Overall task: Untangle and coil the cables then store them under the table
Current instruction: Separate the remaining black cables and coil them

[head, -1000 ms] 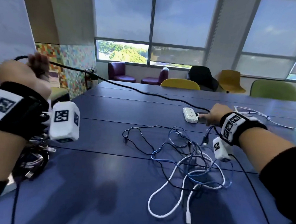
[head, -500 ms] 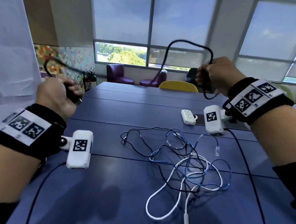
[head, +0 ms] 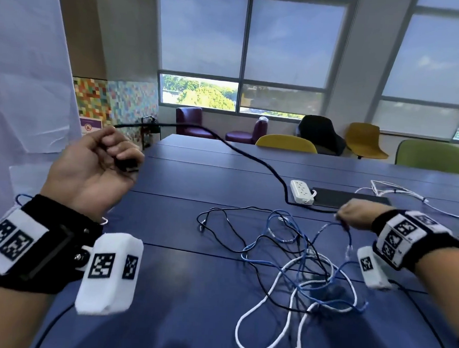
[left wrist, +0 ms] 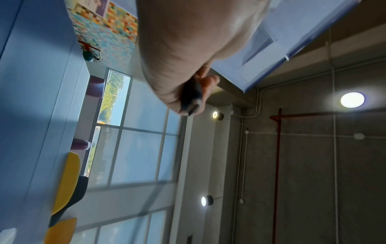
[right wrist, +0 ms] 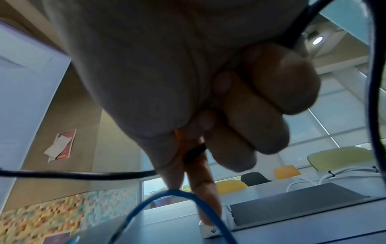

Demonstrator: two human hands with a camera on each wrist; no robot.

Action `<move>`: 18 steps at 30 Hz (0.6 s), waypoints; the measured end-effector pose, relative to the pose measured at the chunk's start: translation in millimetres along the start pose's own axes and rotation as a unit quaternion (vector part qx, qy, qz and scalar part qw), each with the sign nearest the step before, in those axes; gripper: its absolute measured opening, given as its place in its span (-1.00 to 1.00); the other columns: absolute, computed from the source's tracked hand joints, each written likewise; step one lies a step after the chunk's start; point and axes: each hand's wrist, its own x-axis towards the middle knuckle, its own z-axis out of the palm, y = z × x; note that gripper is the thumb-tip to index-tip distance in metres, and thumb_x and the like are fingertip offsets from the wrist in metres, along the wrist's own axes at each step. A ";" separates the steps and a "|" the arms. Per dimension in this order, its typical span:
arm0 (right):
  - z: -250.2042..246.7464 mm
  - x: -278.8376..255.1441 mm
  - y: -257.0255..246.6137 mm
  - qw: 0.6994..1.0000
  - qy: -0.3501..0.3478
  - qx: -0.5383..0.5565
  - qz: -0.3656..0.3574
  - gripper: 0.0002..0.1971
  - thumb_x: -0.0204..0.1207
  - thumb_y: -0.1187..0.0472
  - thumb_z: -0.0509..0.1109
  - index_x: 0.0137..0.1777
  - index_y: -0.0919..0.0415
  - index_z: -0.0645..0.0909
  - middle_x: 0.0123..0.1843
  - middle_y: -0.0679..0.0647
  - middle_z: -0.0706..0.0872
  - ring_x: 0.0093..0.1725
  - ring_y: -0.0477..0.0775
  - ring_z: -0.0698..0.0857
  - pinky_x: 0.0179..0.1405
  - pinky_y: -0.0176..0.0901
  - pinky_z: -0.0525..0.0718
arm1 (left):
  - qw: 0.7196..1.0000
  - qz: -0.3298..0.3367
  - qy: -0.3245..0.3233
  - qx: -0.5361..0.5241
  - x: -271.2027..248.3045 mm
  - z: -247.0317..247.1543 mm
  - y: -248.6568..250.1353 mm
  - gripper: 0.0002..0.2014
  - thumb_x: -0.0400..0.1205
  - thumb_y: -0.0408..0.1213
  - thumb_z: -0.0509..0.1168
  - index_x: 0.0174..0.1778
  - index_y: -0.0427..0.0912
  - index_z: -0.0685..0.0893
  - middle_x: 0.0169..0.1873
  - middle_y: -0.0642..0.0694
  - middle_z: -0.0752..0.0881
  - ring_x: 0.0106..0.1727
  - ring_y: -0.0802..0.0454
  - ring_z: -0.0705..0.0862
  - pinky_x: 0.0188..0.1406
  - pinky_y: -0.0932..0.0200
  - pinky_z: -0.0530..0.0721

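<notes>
**Black cable stretched between your two hands above the blue table**

Your left hand [head: 96,161] is raised off the long blue table [head: 189,318], well to the left of the white power strip [head: 302,191]. Its fingers are curled around the dark plug end of the thick black cable [head: 253,155]; the left wrist view shows that dark end [left wrist: 191,95] pinched between thumb and fingertips. From that hand the cable loops out, then runs in the air rightward and down toward the power strip, passes along its near side and lies on the table to your right hand.

In front of the power strip, toward you, lies the tangle of thin black, blue and white cables [head: 298,257], loose on the tabletop and not yet coiled. One white cable's plug end reaches closest to you.

Your right hand [head: 356,215] sits low, just right of the power strip and in front of the flat dark grey pad [head: 354,197]. The right wrist view shows its thumb and forefinger [right wrist: 206,186] pinching the black cable, the other fingers curled in. A blue loop [right wrist: 167,198] rises just under those fingertips.

Beyond the pad, a bundle of thin white cable [head: 397,192] lies on the table.
</notes>
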 end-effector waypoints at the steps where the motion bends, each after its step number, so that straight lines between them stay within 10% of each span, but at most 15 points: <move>1: 6.2 0.7 7.2 1.000 -0.003 -0.004 0.002 -0.62 0.59 0.12 0.26 -0.40 0.14 0.76 -0.22 0.00 0.77 -0.13 0.09 0.69 0.02 -0.15 0.65 | 0.999 0.030 0.017 -0.024 2.5 -3.4 4.3 -0.80 0.58 -0.48 0.16 -0.34 -0.19 0.52 -0.45 0.06 0.50 -0.52 0.16 0.48 -0.47 0.33 0.53; 6: 13.1 -26.0 4.8 0.999 -0.006 0.001 -0.032 -0.51 0.58 0.02 0.23 -0.57 0.10 0.69 -0.55 -0.06 0.65 -0.40 -0.04 0.62 -0.21 -0.15 0.60 | 0.982 0.147 0.113 -0.039 20.4 -28.2 23.8 -0.78 0.76 -0.50 -0.04 0.13 -0.44 0.50 -0.10 -0.34 0.75 -0.08 -0.21 0.82 0.09 -0.02 0.75; 11: 0.6 -64.6 3.0 0.990 0.000 0.087 -0.115 -0.58 0.58 -0.01 0.35 -0.47 0.15 0.73 -0.55 -0.02 0.52 -0.51 -0.06 0.42 -0.35 -0.20 0.45 | 0.961 0.227 0.127 0.098 41.8 -60.1 33.5 -0.63 0.70 -0.57 -0.12 -0.35 -0.10 0.26 -0.58 0.04 0.30 -0.60 0.11 0.34 -0.43 0.28 0.52; 15: -20.5 -103.2 -0.2 0.917 -0.025 0.338 -0.210 -0.66 0.41 -0.16 0.46 -0.31 0.13 0.72 -0.56 0.02 0.31 -0.58 -0.01 0.23 -0.61 -0.32 0.21 | 0.810 0.239 0.165 0.510 41.4 -80.9 12.5 -0.73 0.73 -0.45 0.11 -0.17 -0.08 0.61 -0.23 0.08 0.72 -0.13 0.15 0.69 -0.01 0.19 0.63; 18: -31.0 -112.8 4.0 0.848 0.010 0.467 -0.251 -0.36 0.08 -0.38 0.64 -0.20 0.22 0.73 -0.61 -0.01 0.23 -0.63 -0.10 0.15 -0.59 -0.40 0.10 | 0.685 0.102 0.093 0.715 30.0 -92.6 -11.5 -0.83 0.76 -0.32 0.17 0.14 -0.21 0.66 0.09 -0.22 0.76 0.16 -0.09 0.70 0.38 -0.13 0.56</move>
